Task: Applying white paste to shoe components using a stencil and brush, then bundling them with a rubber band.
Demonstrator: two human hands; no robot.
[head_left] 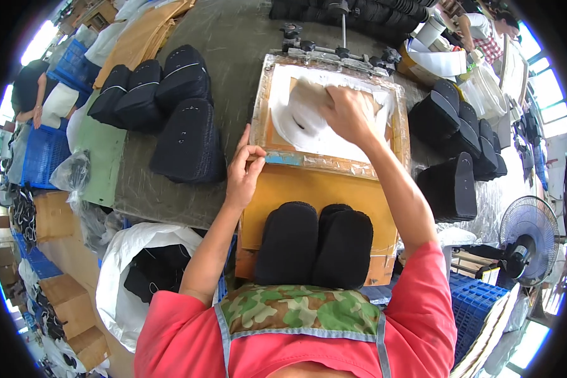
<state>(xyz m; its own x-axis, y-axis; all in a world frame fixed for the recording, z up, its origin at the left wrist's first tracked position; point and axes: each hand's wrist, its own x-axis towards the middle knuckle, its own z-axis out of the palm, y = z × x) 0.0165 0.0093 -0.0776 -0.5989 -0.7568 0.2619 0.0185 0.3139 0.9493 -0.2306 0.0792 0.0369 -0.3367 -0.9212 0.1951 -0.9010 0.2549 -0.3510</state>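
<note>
A screen printing frame with a worn wooden rim and a white, smeared mesh lies in front of me, held by clamps along its far edge. My right hand is closed on a pale, cloth-like wad against the mesh; motion blurs the wad. At the frame's near left corner, beside blue tape, my left hand grips the rim with thumb and bent fingers, the index finger stretched along the side. Below the frame a yellow-brown board shows. Black padded pieces stand on its near end against my apron.
Stacks of black pieces stand left and right on the table. A white sack with black items sits lower left. A fan and blue crate are at right. Other people work farther off.
</note>
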